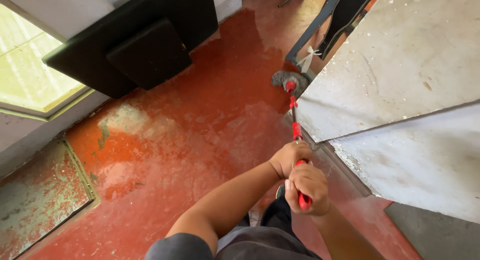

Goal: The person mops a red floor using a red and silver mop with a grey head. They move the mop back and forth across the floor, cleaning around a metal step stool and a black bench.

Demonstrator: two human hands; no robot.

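Both my hands grip a red-handled mop. My left hand (291,157) holds the pole higher along its length, and my right hand (309,186) is wrapped round the near end. The red pole (295,117) runs away from me to a grey stringy mop head (290,81) resting on the red floor (200,125), beside the edge of a pale worn board. The floor around and beyond the mop head looks darker and wet.
A pale grey scuffed board or tabletop (400,65) fills the right side. A black flat panel (130,45) leans on the wall at upper left beside a bright window (30,70). A dark frame (340,15) stands at the top. A worn inset panel (40,195) lies lower left.
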